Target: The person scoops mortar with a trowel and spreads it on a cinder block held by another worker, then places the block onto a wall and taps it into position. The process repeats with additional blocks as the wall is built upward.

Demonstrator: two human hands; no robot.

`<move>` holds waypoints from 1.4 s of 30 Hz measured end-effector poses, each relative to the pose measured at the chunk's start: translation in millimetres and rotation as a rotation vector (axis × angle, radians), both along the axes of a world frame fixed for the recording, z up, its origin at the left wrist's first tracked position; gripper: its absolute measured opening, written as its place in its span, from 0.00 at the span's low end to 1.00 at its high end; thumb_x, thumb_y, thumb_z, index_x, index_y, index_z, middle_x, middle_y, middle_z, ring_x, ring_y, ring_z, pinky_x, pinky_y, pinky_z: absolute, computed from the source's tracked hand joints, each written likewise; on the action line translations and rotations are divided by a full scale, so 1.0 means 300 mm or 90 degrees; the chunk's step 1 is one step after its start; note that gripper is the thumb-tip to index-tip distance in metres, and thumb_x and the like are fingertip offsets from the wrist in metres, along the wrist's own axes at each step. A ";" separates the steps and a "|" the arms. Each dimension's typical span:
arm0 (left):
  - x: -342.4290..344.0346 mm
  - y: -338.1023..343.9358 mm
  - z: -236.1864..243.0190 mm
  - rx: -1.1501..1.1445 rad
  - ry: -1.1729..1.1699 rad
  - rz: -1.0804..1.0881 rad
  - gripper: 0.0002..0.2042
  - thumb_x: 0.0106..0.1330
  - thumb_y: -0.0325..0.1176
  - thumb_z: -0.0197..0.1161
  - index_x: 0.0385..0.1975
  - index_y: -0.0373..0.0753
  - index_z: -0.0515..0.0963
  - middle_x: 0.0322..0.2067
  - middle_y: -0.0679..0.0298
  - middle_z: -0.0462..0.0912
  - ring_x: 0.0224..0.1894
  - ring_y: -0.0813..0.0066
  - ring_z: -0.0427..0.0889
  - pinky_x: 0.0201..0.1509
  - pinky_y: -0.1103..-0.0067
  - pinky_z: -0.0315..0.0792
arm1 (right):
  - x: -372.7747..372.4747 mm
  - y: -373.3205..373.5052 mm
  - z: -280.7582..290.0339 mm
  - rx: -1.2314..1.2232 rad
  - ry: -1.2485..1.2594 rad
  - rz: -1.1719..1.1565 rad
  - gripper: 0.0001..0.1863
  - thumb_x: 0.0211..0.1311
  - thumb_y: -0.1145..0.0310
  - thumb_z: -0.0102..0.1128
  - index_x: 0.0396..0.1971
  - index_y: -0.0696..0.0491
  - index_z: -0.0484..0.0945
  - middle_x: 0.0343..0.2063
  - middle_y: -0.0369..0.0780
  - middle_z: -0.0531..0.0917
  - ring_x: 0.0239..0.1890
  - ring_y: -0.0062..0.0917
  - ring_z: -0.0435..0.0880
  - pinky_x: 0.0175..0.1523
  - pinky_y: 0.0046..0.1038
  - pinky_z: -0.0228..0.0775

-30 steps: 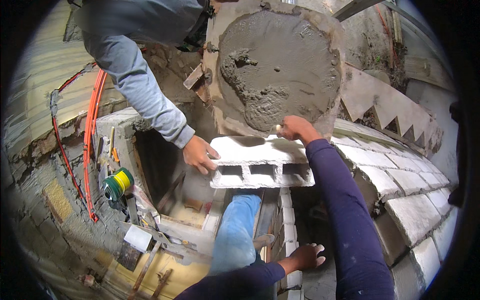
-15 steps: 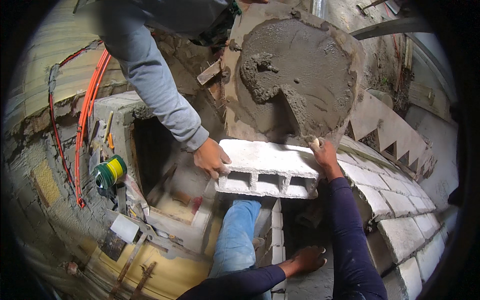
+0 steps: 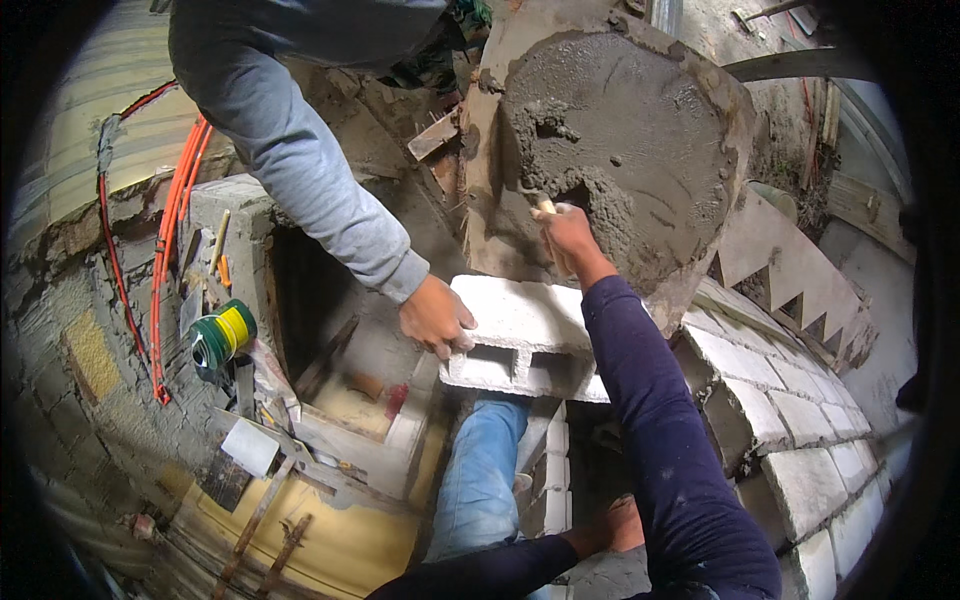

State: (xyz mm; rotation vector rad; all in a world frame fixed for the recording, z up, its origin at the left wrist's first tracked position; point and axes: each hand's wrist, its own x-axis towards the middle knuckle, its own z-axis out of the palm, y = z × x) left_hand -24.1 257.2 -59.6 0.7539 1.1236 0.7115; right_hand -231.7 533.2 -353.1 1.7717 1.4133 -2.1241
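Observation:
My right hand point(image 3: 570, 235), in a dark navy sleeve, is closed around the pale handle of a trowel point(image 3: 545, 205) at the near left edge of the wet mortar point(image 3: 640, 110). Most of its blade is hidden. Beneath my right forearm is a white hollow concrete block point(image 3: 520, 305), its cavities facing me; my arm covers its right end. A co-worker's hand point(image 3: 435, 315), in a grey sleeve, grips the block's left end. Low in the view, my left hand point(image 3: 605, 530) is partly behind my right forearm, its fingers hidden.
The mortar lies on a board point(image 3: 485, 225). Stacked blocks point(image 3: 805, 485) line the right, beside a notched board point(image 3: 790, 260). At left are orange conduits point(image 3: 185, 190), a green-and-yellow spool point(image 3: 225, 335) and loose tools. A leg in blue jeans point(image 3: 480, 470) stands below the block.
My right hand has moved from the block's right end up and left to the mortar with the trowel. The co-worker still holds the block. My left hand is now more covered.

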 end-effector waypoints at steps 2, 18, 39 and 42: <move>0.008 -0.003 -0.003 0.012 0.007 -0.002 0.16 0.62 0.39 0.56 0.44 0.34 0.76 0.40 0.47 0.80 0.43 0.48 0.79 0.49 0.63 0.73 | 0.062 -0.013 0.035 -0.031 -0.019 -0.087 0.11 0.61 0.65 0.61 0.27 0.55 0.71 0.17 0.36 0.73 0.13 0.22 0.70 0.17 0.29 0.61; -0.048 0.168 0.022 -0.192 -0.028 -0.127 0.19 0.62 0.40 0.59 0.47 0.30 0.75 0.41 0.43 0.80 0.45 0.46 0.79 0.50 0.62 0.72 | 0.491 0.412 0.251 0.331 -0.075 0.081 0.19 0.57 0.57 0.60 0.41 0.56 0.76 0.28 0.42 0.80 0.33 0.28 0.80 0.37 0.30 0.70; -0.038 0.133 0.028 -0.144 0.000 -0.168 0.27 0.66 0.47 0.56 0.56 0.31 0.70 0.53 0.45 0.75 0.53 0.49 0.77 0.57 0.65 0.70 | 1.007 0.081 0.206 0.383 -0.403 0.268 0.19 0.54 0.57 0.58 0.37 0.59 0.75 0.29 0.55 0.80 0.35 0.51 0.80 0.39 0.46 0.69; -0.063 0.128 0.027 -0.196 -0.048 -0.132 0.26 0.65 0.45 0.58 0.55 0.31 0.70 0.52 0.44 0.75 0.52 0.48 0.77 0.56 0.64 0.70 | 0.913 0.107 0.145 0.296 -0.391 0.276 0.20 0.54 0.55 0.58 0.27 0.61 0.78 0.27 0.56 0.80 0.35 0.52 0.80 0.40 0.45 0.69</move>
